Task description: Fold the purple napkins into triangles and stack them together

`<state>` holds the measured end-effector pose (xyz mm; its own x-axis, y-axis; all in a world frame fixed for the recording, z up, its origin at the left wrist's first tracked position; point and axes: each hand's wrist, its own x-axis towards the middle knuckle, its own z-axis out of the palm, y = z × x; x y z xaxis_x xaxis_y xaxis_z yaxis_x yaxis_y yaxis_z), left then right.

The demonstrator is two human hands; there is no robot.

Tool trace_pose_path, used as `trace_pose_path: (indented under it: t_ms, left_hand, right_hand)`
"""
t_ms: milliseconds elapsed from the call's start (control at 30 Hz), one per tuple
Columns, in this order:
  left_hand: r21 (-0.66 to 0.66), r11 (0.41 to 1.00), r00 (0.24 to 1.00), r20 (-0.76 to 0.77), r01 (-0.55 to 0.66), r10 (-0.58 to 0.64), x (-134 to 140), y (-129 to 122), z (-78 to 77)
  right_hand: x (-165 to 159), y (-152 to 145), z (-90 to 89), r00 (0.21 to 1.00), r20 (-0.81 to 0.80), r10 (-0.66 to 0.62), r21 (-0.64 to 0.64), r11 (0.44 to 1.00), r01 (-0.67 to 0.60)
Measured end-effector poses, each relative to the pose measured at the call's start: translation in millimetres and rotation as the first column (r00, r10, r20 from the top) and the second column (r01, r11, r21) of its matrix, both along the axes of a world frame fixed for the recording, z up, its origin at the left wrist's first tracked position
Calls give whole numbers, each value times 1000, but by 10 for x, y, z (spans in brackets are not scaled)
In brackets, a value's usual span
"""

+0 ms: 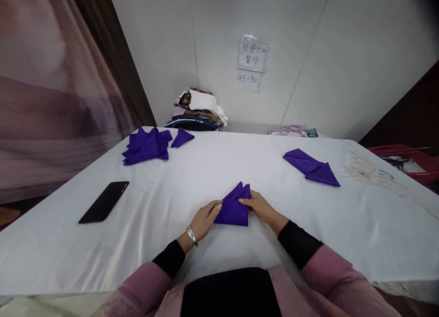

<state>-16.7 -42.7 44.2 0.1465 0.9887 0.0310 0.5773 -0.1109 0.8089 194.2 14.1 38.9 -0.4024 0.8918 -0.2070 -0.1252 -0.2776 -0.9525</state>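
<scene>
Near the front middle of the table, a purple cloth napkin (pixel 235 210) is folded into a small shape with pointed tips at its top. My left hand (pixel 205 219) pinches its left edge, thumb on top. On the opposite side my right hand (pixel 262 205) grips the right edge, its thumb pressed on the front and the other fingers behind the cloth. Off to the right lie folded purple napkins (pixel 303 161), partly overlapping. A loose purple napkin pile (pixel 147 145) sits at the far left, with a small folded purple napkin (pixel 182 137) beside it.
A white tablecloth (pixel 240 159) covers the table. On the left lies a black phone (pixel 104 202). Stacked clothes (pixel 197 111) stand beyond the far edge, below paper signs (pixel 253 54) on the wall. A red basket (pixel 408 164) is at the right, a curtain (pixel 65 93) at the left.
</scene>
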Motion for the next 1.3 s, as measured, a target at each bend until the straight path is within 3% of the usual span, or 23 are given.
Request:
trace_pose_path:
  t_ms: [167,300,467,767,933,1133,1300]
  left_hand:
    - [35,993,976,-186,-112,117,-26,-4,-82]
    - [44,989,967,-208,-139,145,-26,-18,-173]
    - [51,988,963,-221,-144,152,-20,-20,-209]
    - [39,988,966,-210,-148,153,-19,-37,-192]
    - [148,973,951,-227,-177,208,-71,-66,-219]
    - [235,946,952,-157,-222,262,-150,-116,-294]
    - [256,943,954,-157,-212,257,-156,-110,-315]
  right_hand:
    - [-70,246,-40,999,33,-13,-112,994,17]
    - [-55,236,-28,995,103,7,-143,990,8]
    - [-13,258,-25,975,223,25,-54,998,-13]
    - [-15,399,-144,966,206,-159,24,987,157]
    - [-34,431,-140,949,234,-212,53,977,206]
    - [-40,471,-120,962,221,-163,50,987,156]
    - [-33,568,-224,937,293,-192,205,970,135]
